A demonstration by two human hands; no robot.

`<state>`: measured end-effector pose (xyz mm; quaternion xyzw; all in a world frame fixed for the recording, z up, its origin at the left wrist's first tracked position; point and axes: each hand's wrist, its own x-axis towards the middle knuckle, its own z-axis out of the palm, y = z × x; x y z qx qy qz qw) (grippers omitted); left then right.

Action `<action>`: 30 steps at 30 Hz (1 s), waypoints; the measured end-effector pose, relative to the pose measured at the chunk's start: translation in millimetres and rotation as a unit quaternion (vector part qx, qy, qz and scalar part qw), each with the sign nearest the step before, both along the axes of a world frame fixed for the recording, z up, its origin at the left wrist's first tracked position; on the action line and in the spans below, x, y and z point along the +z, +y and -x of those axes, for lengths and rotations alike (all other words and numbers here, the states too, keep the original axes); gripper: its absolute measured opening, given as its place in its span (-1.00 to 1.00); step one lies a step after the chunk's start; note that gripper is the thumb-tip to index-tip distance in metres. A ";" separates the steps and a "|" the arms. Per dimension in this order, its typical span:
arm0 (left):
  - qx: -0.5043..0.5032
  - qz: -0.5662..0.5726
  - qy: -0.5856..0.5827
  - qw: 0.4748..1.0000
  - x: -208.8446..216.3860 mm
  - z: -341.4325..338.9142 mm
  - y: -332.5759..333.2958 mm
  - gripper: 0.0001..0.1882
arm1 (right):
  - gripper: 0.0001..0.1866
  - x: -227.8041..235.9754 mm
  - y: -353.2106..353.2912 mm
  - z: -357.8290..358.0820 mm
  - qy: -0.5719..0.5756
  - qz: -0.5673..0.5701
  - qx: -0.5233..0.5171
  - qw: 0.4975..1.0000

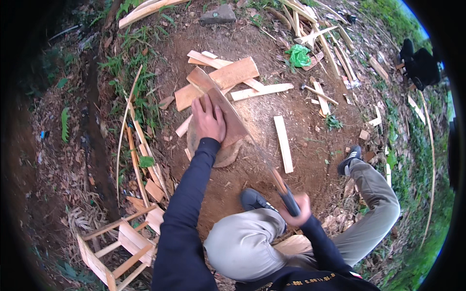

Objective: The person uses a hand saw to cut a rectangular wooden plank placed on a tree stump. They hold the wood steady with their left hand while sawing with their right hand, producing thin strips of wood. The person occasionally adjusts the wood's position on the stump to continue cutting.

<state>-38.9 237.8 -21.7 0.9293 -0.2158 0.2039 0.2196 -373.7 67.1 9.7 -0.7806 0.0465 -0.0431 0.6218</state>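
Note:
My left hand [208,119] presses a brown wooden board [233,123] onto a round tree stump [225,156], fingers bent over its face and edge. In my right hand [297,211] is the dark handle of a saw [264,159], gripped in a closed fist that is slightly blurred. Its thin blade shows nearly edge-on and reaches up to the board's right-hand corner; teeth cannot be made out. Behind the board lie several crossed planks [235,72], and pale sawdust [255,114] covers the soil beside the stump.
A narrow strip of wood [284,144] lies right of the stump, with a hammer [320,94] farther off. A wooden frame [119,247] stands at the lower left. Green plastic [298,56] and piled offcuts [335,53] are at the far right. My shoe [255,199] is near the saw.

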 end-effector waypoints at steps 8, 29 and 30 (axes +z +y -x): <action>-0.026 0.011 0.015 0.999 -4.6 0.0 -16.8 -0.49 | -0.84 -9.0 1.9 -52.7 -0.008 0.003 -0.028 1.000; -0.009 0.002 -0.003 1.000 -3.5 -1.7 -8.0 -0.49 | -0.82 11.2 -7.1 -43.8 0.019 -0.040 -0.004 0.999; -0.009 0.008 -0.001 1.000 -4.1 -0.7 -8.7 -0.49 | -0.84 13.7 -10.5 -18.2 0.022 -0.037 -0.001 0.999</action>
